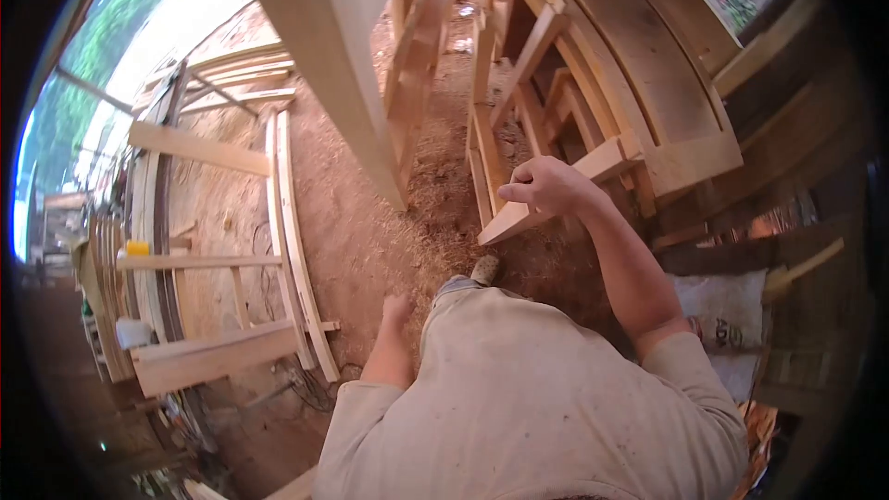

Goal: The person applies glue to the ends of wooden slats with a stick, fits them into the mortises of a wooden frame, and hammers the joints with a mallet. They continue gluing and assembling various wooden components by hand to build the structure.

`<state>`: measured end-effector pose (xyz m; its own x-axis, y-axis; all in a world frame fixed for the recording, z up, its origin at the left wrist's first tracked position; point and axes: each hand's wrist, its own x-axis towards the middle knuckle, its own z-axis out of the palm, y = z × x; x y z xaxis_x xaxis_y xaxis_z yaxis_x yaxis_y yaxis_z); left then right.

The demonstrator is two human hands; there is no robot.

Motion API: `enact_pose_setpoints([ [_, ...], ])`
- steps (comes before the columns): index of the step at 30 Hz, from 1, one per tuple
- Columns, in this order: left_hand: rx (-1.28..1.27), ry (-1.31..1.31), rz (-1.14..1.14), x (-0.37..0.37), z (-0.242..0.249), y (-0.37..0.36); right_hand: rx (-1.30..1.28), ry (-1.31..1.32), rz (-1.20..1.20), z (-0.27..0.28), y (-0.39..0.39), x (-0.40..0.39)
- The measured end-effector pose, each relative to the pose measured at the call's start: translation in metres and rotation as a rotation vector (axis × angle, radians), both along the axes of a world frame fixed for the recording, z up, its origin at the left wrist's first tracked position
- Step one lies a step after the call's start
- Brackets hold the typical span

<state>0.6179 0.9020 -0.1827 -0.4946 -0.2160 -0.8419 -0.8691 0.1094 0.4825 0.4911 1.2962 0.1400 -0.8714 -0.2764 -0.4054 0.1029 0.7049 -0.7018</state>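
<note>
My right hand (pixel 551 187) is closed over a pale squared wooden rail (pixel 611 159), with the fingers curled and the thumb toward the left. The rail slants from near my feet up to the end of a wooden panelled piece (pixel 648 56) on the right. My left hand (pixel 396 308) hangs low beside my body, over the dirt floor. Its fingers are too small and turned away to make out, and nothing is visibly held there. Nearest to it on the left are two long thin wooden strips (pixel 289 241).
A wide pale board (pixel 324 46) comes down from the top, ahead of me. At left stands a wooden frame (pixel 208 352) with a white container (pixel 134 333) and a yellow object (pixel 137 247). Sawdust covers the dirt floor (pixel 356 250). A printed sack (pixel 722 310) lies at right.
</note>
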Motion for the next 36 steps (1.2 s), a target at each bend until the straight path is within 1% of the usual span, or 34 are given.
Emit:
enact_pose_setpoints([
  [1, -0.014, -0.056, -0.043, 0.014, -0.004, -0.007, -0.053, 0.001, 0.024, 0.001, -0.004, -0.002],
  [2, -0.022, -0.048, -0.021, 0.028, -0.007, -0.012, -0.106, 0.001, 0.043, 0.001, -0.009, -0.003],
  [4, -0.093, -0.096, 0.112, 0.057, -0.011, -0.018, -0.167, 0.062, 0.033, -0.007, -0.020, -0.003],
  [5, -0.099, -0.095, 0.125, 0.069, -0.011, -0.021, -0.220, 0.113, 0.001, -0.012, -0.025, -0.002],
  [7, 0.007, -0.108, 0.226, 0.085, -0.008, -0.024, -0.197, 0.152, -0.016, -0.015, -0.036, 0.000],
  [9, -0.023, -0.103, 0.238, 0.097, -0.011, -0.022, -0.170, 0.190, -0.035, -0.019, -0.045, 0.003],
  [11, -0.051, -0.097, 0.257, 0.104, -0.017, -0.023, -0.294, 0.308, -0.167, -0.022, -0.055, 0.008],
  [12, 0.033, -0.088, 0.298, 0.105, -0.021, -0.023, -0.297, 0.307, -0.155, -0.025, -0.058, 0.010],
  [13, 0.119, -0.078, 0.337, 0.107, -0.025, -0.024, -0.367, 0.340, -0.220, -0.028, -0.061, 0.013],
  [14, 0.120, -0.078, 0.341, 0.108, -0.029, -0.023, -0.436, 0.372, -0.289, -0.030, -0.062, 0.015],
  [15, 0.085, -0.029, 0.332, 0.104, -0.029, -0.017, -0.433, 0.371, -0.287, -0.028, -0.063, 0.017],
  [16, 0.051, 0.017, 0.319, 0.100, -0.029, -0.012, -0.420, 0.461, -0.277, -0.024, -0.064, 0.019],
  [17, 0.054, 0.011, 0.312, 0.096, -0.027, -0.009, -0.404, 0.551, -0.272, -0.023, -0.063, 0.021],
  [19, 0.008, -0.018, 0.268, 0.086, -0.032, -0.006, -0.393, 0.594, -0.273, -0.029, -0.062, 0.019],
  [22, 0.061, 0.025, 0.238, 0.076, -0.032, -0.005, -0.364, 0.674, -0.300, -0.028, -0.060, 0.021],
  [24, 0.014, 0.016, 0.226, 0.067, -0.026, -0.001, -0.354, 0.720, -0.280, -0.026, -0.060, 0.021],
  [26, -0.037, 0.000, 0.154, 0.062, -0.011, -0.001, -0.370, 0.705, -0.284, -0.029, -0.058, 0.021],
  [29, 0.002, -0.015, 0.136, 0.059, -0.019, -0.009, -0.358, 0.731, -0.268, -0.032, -0.057, 0.020],
  [32, -0.007, 0.014, 0.132, 0.054, -0.017, -0.006, -0.344, 0.735, -0.271, -0.032, -0.055, 0.020],
  [34, -0.003, 0.011, 0.142, 0.053, -0.022, -0.004, -0.375, 0.736, -0.279, -0.032, -0.054, 0.020],
  [36, -0.001, 0.008, 0.155, 0.056, -0.028, 0.000, -0.379, 0.691, -0.291, -0.035, -0.052, 0.020],
])
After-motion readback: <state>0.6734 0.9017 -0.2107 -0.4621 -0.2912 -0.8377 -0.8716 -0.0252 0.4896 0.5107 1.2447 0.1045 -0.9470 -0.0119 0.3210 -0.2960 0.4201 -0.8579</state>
